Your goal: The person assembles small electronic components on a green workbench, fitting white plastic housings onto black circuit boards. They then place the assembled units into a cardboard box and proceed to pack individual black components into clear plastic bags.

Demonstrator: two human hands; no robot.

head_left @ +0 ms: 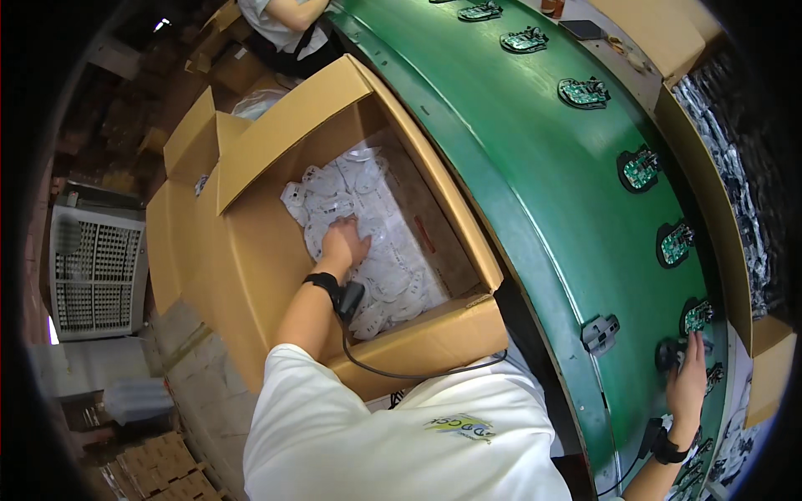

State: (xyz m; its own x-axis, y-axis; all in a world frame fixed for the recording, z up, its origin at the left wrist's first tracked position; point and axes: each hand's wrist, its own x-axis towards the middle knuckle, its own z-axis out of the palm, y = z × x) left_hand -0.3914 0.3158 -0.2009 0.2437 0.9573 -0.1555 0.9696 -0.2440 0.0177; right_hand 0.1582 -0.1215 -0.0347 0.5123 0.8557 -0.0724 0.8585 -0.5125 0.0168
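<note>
Many small white bagged parts (380,250) heaped loose inside open cardboard carton (276,150), left of conveyor. Left hand (344,240) down in the heap, fingers spread, palm on the bags; grasp not clear. Green conveyor belt (535,192) carries green circuit boards (675,243) in black housings. Right hand (688,376) open, fingers extended, touching a black housing (671,354) at belt's near end.

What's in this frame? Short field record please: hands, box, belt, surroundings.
left hand: reaching into the cardboard box, resting on a pile of small white bagged parts
right hand: on the green belt, fingers spread on a dark part
belt load: circuit boards in a row, spaced apart
wrists: black band on left, cable trailing; another band on right
surroundings: second person at top; white fan at left
</note>
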